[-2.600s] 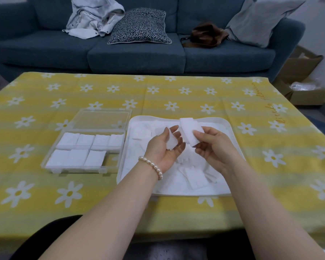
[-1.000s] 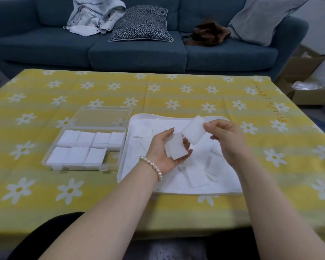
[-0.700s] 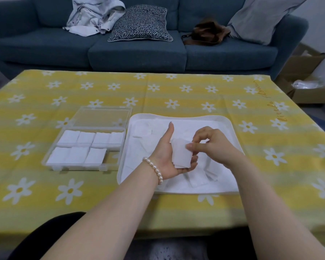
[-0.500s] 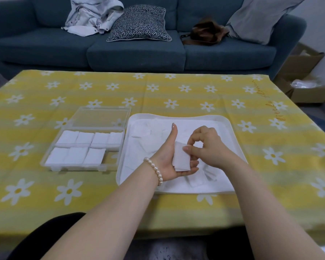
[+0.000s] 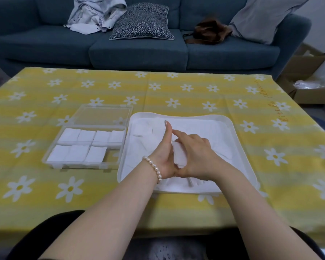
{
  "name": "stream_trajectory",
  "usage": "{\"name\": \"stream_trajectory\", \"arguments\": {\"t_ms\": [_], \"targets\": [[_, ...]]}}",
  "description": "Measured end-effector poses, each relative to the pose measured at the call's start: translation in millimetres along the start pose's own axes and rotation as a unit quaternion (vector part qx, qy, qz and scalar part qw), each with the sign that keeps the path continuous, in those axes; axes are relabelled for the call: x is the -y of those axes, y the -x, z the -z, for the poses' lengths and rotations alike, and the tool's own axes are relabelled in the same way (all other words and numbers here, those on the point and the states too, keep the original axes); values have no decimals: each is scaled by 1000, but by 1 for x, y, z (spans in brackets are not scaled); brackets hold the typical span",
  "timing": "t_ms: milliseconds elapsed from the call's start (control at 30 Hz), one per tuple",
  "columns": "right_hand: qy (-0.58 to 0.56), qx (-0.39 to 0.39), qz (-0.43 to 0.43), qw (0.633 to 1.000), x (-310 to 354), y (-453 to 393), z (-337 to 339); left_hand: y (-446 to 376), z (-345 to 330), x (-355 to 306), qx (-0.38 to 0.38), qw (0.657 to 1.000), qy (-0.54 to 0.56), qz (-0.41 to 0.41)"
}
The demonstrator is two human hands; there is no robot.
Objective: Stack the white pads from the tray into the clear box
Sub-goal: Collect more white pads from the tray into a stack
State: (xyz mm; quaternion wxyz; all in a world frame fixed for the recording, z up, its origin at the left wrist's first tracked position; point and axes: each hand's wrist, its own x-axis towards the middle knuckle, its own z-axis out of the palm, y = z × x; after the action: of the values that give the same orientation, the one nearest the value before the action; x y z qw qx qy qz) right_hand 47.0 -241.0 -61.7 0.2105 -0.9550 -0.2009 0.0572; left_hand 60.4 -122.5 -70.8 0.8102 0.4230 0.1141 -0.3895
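Observation:
A small stack of white pads (image 5: pixel 179 156) stands on edge between my two hands above the white tray (image 5: pixel 240 152). My left hand (image 5: pixel 164 156), with a pearl bracelet at the wrist, cups the stack from the left, thumb pointing up. My right hand (image 5: pixel 194 152) lies over the stack from the right, its index finger stretched toward the left thumb. More loose pads (image 5: pixel 144 131) lie in the tray. The clear box (image 5: pixel 83 147), lid folded open behind it, holds rows of stacked pads; its near right cell shows the yellow cloth through it.
The table carries a yellow cloth with white daisies (image 5: pixel 45 184). Behind it stands a blue sofa (image 5: pixel 139 49) with cushions, a white garment and a brown bag. Cardboard boxes (image 5: pixel 308 81) sit on the floor at right.
My right hand brought its pad onto the one in my left palm, then both hands closed round the stack and sank toward the tray.

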Motion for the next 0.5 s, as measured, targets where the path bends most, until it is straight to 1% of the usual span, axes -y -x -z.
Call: {"name": "stream_trajectory", "arguments": {"t_ms": [133,200,333,500], "targets": [[-6,-5,-16,1000,0,-3,3,1,2,-1,27,1000,-11,9],[0,-9,-26,1000,0,-3,3,-2,2,1,18,999,-33,3],[-11,7,-45,999,-2,-4,-1,-4,2,4,4,999,-53,7],[19,14,-53,998,0,-5,1,-1,0,1,3,999,-33,19]]}}
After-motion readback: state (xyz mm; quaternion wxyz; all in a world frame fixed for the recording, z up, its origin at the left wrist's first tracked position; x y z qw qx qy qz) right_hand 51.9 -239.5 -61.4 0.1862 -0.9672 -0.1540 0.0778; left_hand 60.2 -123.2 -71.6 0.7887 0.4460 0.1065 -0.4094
